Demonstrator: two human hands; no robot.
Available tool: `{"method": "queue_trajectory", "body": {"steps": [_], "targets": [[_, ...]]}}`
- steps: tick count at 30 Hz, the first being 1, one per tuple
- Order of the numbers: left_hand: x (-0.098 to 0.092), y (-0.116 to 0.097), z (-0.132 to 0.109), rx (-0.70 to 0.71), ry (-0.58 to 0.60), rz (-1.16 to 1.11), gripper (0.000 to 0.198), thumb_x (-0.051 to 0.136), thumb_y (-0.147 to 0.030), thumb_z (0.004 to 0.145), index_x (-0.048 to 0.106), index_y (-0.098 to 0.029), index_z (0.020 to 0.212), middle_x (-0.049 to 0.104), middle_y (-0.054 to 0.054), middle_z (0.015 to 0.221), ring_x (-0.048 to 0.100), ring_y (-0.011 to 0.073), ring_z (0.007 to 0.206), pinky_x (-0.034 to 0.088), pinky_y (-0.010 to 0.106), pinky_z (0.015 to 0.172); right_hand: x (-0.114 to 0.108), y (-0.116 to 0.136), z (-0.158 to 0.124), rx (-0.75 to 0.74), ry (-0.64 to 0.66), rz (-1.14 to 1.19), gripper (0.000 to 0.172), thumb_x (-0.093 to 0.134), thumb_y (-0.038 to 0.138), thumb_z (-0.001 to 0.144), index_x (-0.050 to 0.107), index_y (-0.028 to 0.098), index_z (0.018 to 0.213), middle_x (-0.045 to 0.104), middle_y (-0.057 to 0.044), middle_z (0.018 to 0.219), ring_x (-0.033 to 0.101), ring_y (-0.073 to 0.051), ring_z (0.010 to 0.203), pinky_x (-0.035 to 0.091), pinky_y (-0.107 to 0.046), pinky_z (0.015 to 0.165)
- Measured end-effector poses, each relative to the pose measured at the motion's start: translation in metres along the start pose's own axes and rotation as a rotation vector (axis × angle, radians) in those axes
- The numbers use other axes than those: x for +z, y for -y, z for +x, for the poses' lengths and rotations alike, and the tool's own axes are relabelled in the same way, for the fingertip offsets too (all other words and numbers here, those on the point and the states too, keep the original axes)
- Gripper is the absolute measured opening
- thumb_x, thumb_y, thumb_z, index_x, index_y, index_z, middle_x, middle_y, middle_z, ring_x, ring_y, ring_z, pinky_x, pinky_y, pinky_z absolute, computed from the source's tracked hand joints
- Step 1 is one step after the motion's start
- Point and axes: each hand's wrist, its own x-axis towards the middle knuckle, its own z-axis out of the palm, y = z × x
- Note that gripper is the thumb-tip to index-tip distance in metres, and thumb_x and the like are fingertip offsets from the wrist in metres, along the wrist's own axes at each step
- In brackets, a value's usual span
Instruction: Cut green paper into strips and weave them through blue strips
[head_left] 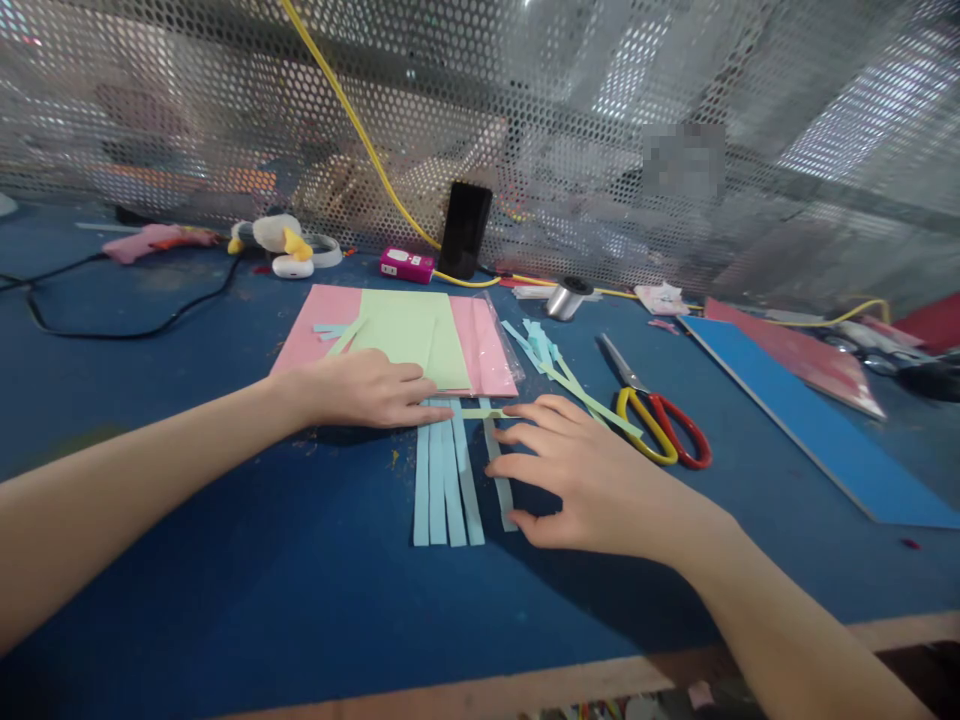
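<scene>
Several light blue paper strips lie side by side, their far ends by the edge of stacked pink paper and light green paper. A narrow green strip runs crosswise over their far ends. My left hand rests flat on the stack's near edge, fingers stretched onto the strips' tops and the green strip's left part. My right hand is spread, fingertips on the green strip's right end and beside a separate pale blue strip. Its thumb is near that strip's lower end.
Right of the stack are loose strips and scissors with yellow and red handles. Behind stand a wire spool, a black phone and a magenta box. A blue board lies right; a pink glue gun lies far left.
</scene>
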Motion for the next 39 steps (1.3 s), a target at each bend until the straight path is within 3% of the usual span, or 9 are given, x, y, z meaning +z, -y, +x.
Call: {"method": "queue_trajectory", "body": {"steps": [6,13,22,25,27,30,35,39], "targets": [[0.002,0.000,-0.001,0.039,-0.121,0.076,0.048,0.047,0.000,0.090,0.053,-0.020,0.133,0.066,0.007,0.095,0.055,0.0156,0.071,0.029,0.026,0.040,0.004,-0.001,0.005,0.024,0.037,-0.004,0.014,0.060,0.020,0.084,0.069,0.022,0.094,0.062,-0.009,0.102,0.055,-0.026,0.101,0.043,-0.041,0.091],[-0.001,0.000,-0.001,0.026,-0.157,0.029,0.046,0.049,0.000,0.089,0.054,-0.020,0.130,0.065,0.006,0.094,0.054,0.0150,0.070,0.031,0.024,0.041,0.010,-0.009,0.004,-0.051,0.112,-0.084,0.039,0.047,-0.004,0.081,0.064,0.020,0.107,0.058,-0.012,0.120,0.052,-0.028,0.117,0.047,-0.041,0.096],[0.001,0.000,0.000,0.022,-0.080,0.053,0.048,0.047,-0.001,0.091,0.052,-0.022,0.133,0.065,0.006,0.095,0.054,0.0148,0.071,0.029,0.025,0.041,0.013,-0.014,0.003,-0.083,0.069,-0.030,0.025,0.049,0.000,0.087,0.063,0.016,0.099,0.061,-0.012,0.112,0.054,-0.027,0.113,0.049,-0.041,0.094],[0.001,0.000,-0.001,0.017,-0.067,0.043,0.048,0.046,-0.001,0.091,0.052,-0.022,0.133,0.065,0.006,0.095,0.054,0.0149,0.071,0.029,0.025,0.041,0.011,-0.012,0.001,0.019,0.002,0.153,0.018,0.048,0.006,0.091,0.061,0.018,0.094,0.063,-0.008,0.101,0.058,-0.023,0.102,0.049,-0.041,0.091],[0.000,0.000,-0.001,0.013,-0.050,0.030,0.049,0.046,-0.001,0.091,0.051,-0.023,0.134,0.065,0.007,0.096,0.055,0.0151,0.073,0.029,0.025,0.041,0.010,-0.010,0.000,0.231,-0.022,0.353,0.012,0.051,0.012,0.092,0.059,0.020,0.095,0.064,-0.005,0.093,0.060,-0.020,0.091,0.051,-0.038,0.082],[0.001,0.000,-0.001,0.009,-0.030,0.024,0.051,0.046,0.000,0.090,0.049,-0.023,0.135,0.065,0.007,0.097,0.055,0.0153,0.074,0.029,0.025,0.042,0.009,-0.006,-0.001,0.604,-0.037,0.841,0.007,0.055,0.019,0.089,0.055,0.022,0.095,0.065,-0.003,0.091,0.064,-0.018,0.081,0.055,-0.034,0.072],[0.003,0.000,-0.001,0.027,-0.078,0.046,0.049,0.046,0.000,0.090,0.050,-0.021,0.134,0.065,0.007,0.096,0.056,0.0154,0.073,0.029,0.025,0.041,0.002,-0.011,0.006,0.871,-0.187,1.643,0.009,0.057,0.019,0.087,0.050,0.019,0.082,0.063,-0.003,0.087,0.068,-0.023,0.093,0.056,-0.043,0.091],[0.002,0.001,-0.001,0.014,-0.060,0.016,0.049,0.046,0.000,0.090,0.051,-0.022,0.133,0.065,0.006,0.094,0.056,0.0147,0.073,0.030,0.024,0.041,0.002,-0.020,0.012,1.007,-0.301,1.909,0.005,0.058,0.017,0.086,0.054,0.017,0.083,0.058,-0.003,0.079,0.070,-0.030,0.094,0.056,-0.053,0.093]]}}
